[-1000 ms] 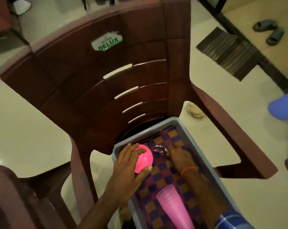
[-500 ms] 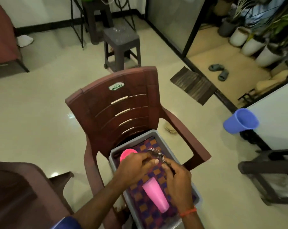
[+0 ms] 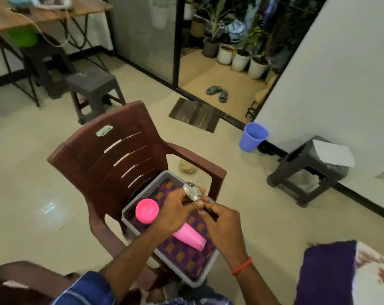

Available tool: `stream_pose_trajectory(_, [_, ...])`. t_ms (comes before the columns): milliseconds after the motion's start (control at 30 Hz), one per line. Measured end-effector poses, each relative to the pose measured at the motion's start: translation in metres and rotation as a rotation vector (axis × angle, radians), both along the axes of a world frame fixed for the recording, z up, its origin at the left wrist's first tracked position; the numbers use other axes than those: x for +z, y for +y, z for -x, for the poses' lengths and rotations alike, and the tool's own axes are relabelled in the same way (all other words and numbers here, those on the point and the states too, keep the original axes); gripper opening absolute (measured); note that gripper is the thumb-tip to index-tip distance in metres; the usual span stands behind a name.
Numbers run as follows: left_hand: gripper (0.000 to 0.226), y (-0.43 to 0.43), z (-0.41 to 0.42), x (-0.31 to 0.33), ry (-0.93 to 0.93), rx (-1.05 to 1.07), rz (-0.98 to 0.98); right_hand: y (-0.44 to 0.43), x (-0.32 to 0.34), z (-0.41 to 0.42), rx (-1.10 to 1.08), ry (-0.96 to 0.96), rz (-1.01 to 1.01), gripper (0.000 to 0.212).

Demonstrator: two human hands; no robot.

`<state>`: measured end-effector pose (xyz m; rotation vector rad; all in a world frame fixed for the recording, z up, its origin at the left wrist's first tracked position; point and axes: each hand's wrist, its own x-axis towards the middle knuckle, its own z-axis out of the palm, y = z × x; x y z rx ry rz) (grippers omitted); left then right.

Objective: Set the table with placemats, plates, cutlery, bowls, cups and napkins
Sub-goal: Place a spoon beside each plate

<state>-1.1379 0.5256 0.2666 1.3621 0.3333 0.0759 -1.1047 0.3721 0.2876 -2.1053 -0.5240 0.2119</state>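
Note:
A grey tray [image 3: 129, 213] sits on the seat of a brown plastic chair [image 3: 111, 150]. Checked purple and orange placemats [image 3: 182, 249] lie in it, with a pink bowl [image 3: 147, 210] at its far left and a stack of pink cups [image 3: 190, 236] on its side. Above the tray both hands hold steel cutlery. My left hand [image 3: 176, 213] pinches the spoons [image 3: 192, 191] near their bowls, which stick up. My right hand [image 3: 223, 227], with a red thread at the wrist, grips the handles, which are hidden by its fingers.
A purple and white patterned cloth surface [image 3: 345, 274] is at the lower right. A blue bucket [image 3: 252, 136] stands by the white wall, a dark stool [image 3: 307, 170] to its right, another stool [image 3: 92, 89] behind the chair. A second brown chair [image 3: 21, 280] is at lower left.
My left hand has let go of the pink bowl and joined my right hand on the cutlery. The cutlery has been lifted out of the tray, and my head has risen and pulled back.

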Motion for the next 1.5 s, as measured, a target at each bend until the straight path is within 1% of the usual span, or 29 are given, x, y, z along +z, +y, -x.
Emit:
stream_pose_trajectory(100, [0.029,-0.022,-0.001,0.013,0.017,-0.111,0.080,-0.023,0.007,0.012,-0.058,0.006,0.064,0.021])
stream_pose_trajectory(233, [0.028,-0.062,-0.004,0.021,0.071,-0.229,0.129,-0.061,0.014,0.027,-0.213,-0.003,0.028,0.016])
stream_pose_trajectory(300, [0.028,-0.084,-0.006,0.025,0.085,-0.279,0.139,-0.081,0.017,0.032,-0.319,0.040,-0.036,0.011])
stream_pose_trajectory(400, [0.026,-0.115,-0.007,0.033,0.118,-0.354,0.149,-0.109,0.020,0.041,-0.469,0.184,-0.192,0.011])
stream_pose_trajectory(467, [0.024,-0.135,-0.007,0.036,0.145,-0.393,0.136,-0.127,0.020,0.047,-0.525,0.214,-0.225,0.009])
stream_pose_trajectory(533, [0.021,-0.152,-0.006,0.038,0.173,-0.421,0.126,-0.144,0.021,0.054,-0.536,0.199,-0.232,0.006])
stream_pose_trajectory(600, [0.018,-0.172,-0.002,0.040,0.204,-0.464,0.149,-0.164,0.023,0.064,-0.531,0.101,-0.159,0.005])
stream_pose_trajectory(700, [0.014,-0.203,0.008,0.042,0.257,-0.526,0.152,-0.198,0.028,0.083,-0.508,-0.026,0.084,0.012])
stream_pose_trajectory(767, [0.014,-0.218,0.017,0.041,0.281,-0.553,0.152,-0.214,0.028,0.094,-0.521,-0.037,0.192,0.018])
stream_pose_trajectory(833, [0.014,-0.239,0.026,0.038,0.304,-0.585,0.136,-0.236,0.025,0.106,-0.571,-0.013,0.200,0.023])
stream_pose_trajectory(867, [0.014,-0.246,0.030,0.036,0.308,-0.591,0.128,-0.243,0.024,0.111,-0.588,0.008,0.162,0.024])
stream_pose_trajectory(933, [0.014,-0.263,0.038,0.033,0.312,-0.628,0.085,-0.261,0.021,0.125,-0.651,0.063,-0.008,0.024])
stream_pose_trajectory(1033, [0.024,-0.284,0.048,0.030,0.305,-0.727,0.018,-0.283,0.020,0.142,-0.811,0.094,-0.238,0.011])
stream_pose_trajectory(1067, [0.028,-0.292,0.053,0.029,0.305,-0.771,-0.004,-0.291,0.017,0.147,-0.859,0.115,-0.285,0.012])
stream_pose_trajectory(1167, [0.024,-0.312,0.062,0.026,0.296,-0.904,-0.088,-0.311,0.010,0.157,-0.922,0.201,-0.356,0.021])
stream_pose_trajectory(1233, [0.020,-0.324,0.066,0.025,0.285,-0.985,-0.141,-0.318,0.004,0.163,-0.921,0.251,-0.406,0.020])
stream_pose_trajectory(1300, [0.019,-0.335,0.068,0.027,0.271,-1.052,-0.194,-0.324,-0.002,0.171,-0.942,0.279,-0.508,0.018])
stream_pose_trajectory(1400, [0.019,-0.349,0.067,0.028,0.253,-1.122,-0.255,-0.335,-0.009,0.180,-1.021,0.289,-0.594,0.020])
stream_pose_trajectory(1500, [0.019,-0.364,0.067,0.028,0.257,-1.157,-0.272,-0.350,-0.015,0.187,-1.108,0.324,-0.686,0.023])
